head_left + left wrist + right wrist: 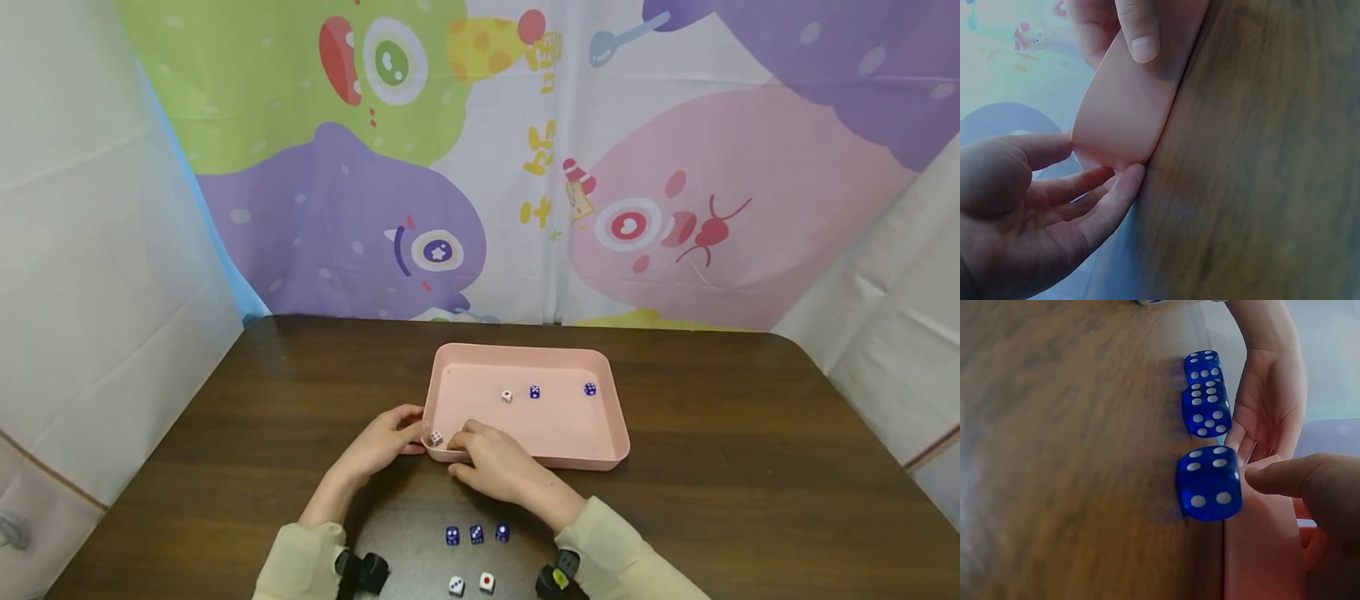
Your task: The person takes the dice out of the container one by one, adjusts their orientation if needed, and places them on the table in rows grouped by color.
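Note:
At the left front corner of the pink tray (551,442), my left hand (382,437) holds its outside; in the left wrist view the thumb meets the rim and other fingertips lie low on the wall. My right hand (495,462) reaches over the front wall with its fingers inside and its thumb outside, apart from them. Its fingertips point down near a white die (437,437) in that corner; what lies under them is hidden. Farther back in the tray are another white die (507,396), a blue die (534,392) and a second blue die (590,389).
On the dark wooden table (720,450), nearer me, three blue dice (477,534) stand in a row. Closer still are two white dice (472,585) side by side. A cartoon-printed curtain (525,167) hangs behind the table's back edge.

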Motion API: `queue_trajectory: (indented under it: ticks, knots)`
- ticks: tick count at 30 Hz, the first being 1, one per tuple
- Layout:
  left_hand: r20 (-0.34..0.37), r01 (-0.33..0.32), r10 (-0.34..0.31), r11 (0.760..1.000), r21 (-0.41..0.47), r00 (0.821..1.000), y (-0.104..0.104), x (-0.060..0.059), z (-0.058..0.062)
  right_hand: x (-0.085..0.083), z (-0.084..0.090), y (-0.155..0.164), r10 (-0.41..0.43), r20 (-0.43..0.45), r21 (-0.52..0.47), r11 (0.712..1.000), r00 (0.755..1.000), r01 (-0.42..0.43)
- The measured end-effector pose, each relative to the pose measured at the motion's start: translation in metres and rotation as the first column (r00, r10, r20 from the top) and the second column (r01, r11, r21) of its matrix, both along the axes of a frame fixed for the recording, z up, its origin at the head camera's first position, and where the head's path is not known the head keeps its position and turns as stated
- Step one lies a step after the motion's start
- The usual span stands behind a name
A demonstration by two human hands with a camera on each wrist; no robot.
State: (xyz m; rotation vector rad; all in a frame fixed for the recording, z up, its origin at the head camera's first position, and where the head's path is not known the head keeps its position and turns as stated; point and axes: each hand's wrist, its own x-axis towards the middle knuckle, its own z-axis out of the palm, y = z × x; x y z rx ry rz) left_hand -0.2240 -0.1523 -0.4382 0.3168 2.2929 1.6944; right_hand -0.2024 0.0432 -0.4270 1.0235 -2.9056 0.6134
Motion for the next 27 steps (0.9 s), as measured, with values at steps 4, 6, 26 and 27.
queue_trajectory:
  ticks: [4,6,26,27]
  knots:
    - [-0.001,0.003,-0.003,1.0,0.009,1.0,0.0,0.0,-0.001,0.0,-0.001,0.001,-0.009,-0.013,-0.059,0.998,1.0,0.008]
    - [-0.006,0.006,-0.006,1.0,0.012,1.0,0.0,0.0,-0.001,0.0,-0.002,0.002,-0.014,-0.028,-0.093,0.996,0.999,0.012]
    - [0.003,0.005,-0.005,1.0,0.022,1.0,0.0,-0.001,-0.003,0.002,0.005,0.012,-0.044,-0.063,-0.221,0.975,0.997,0.029]
    - [0.005,0.007,-0.007,1.0,0.025,1.0,0.0,-0.001,-0.003,0.002,0.005,0.013,-0.043,-0.063,-0.226,0.974,0.997,0.028]
